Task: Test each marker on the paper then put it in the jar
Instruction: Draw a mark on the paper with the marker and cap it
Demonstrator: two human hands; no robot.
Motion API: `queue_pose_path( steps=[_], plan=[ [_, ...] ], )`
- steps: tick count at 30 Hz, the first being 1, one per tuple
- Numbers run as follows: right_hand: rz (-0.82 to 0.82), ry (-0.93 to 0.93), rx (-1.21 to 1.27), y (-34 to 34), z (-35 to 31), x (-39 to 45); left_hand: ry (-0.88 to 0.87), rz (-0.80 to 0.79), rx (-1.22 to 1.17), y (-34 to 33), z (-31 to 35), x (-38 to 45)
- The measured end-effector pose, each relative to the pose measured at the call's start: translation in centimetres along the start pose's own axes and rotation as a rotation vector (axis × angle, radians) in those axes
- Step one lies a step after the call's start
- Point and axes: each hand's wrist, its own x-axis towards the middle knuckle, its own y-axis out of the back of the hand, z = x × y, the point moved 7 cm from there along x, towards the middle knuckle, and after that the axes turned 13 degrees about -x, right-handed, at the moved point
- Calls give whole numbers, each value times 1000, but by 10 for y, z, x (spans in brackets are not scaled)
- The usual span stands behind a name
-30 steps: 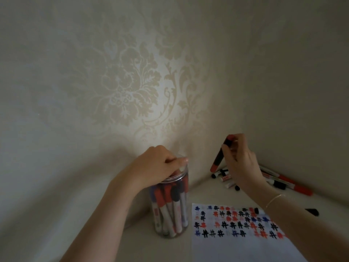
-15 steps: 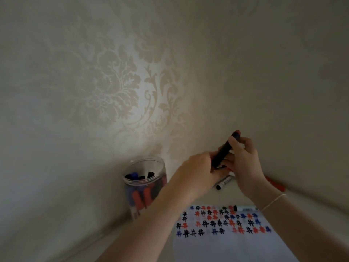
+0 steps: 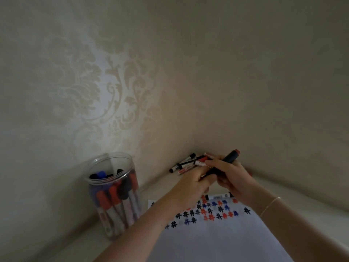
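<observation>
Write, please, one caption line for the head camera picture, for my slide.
Both hands, left and right, grip a dark red-ended marker above the white hash-marked paper, beside the clear plastic jar.

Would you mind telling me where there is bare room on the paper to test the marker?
The paper is blank across its near half, below the rows of hash marks. A bare table strip lies between the jar and the paper's far edge. The corner is crowded with loose markers, beside both hands.

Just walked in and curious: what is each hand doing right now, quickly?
Left hand: fingers curled round the lower end of the dark marker.
Right hand: grips the same marker along its barrel.
</observation>
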Motion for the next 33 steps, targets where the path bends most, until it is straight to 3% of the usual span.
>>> queue_pose_path(
  steps=[7, 11, 14, 17, 21, 25, 27, 30, 33],
  plan=[
    [91, -39, -18, 13, 15, -1, 176, -109, -299, -13, -21, 0],
    [216, 13, -54, 28, 11, -1, 100, -79, 53, -9, -26, 3],
    [413, 19, -12, 56, 12, -4, 113, 54, 194, 8, -44, 10],
    [491, -5, 67, 78, 23, -6, 74, 159, 461, 23, -67, 12],
    [508, -39, 129, 103, 43, -13, 91, 267, 451, 27, -94, 8],
    [538, -58, 32, 125, 53, -23, -239, 436, 645, 17, -74, 7],
    [547, -97, -62, 129, 61, -26, -358, 280, 616, -16, -55, 8],
    [535, -144, -81, 126, 75, -29, -325, -76, 587, -73, -39, 9],
    [592, -123, -237, 127, 79, -34, -234, -158, 623, -92, -52, 16]
  ],
)
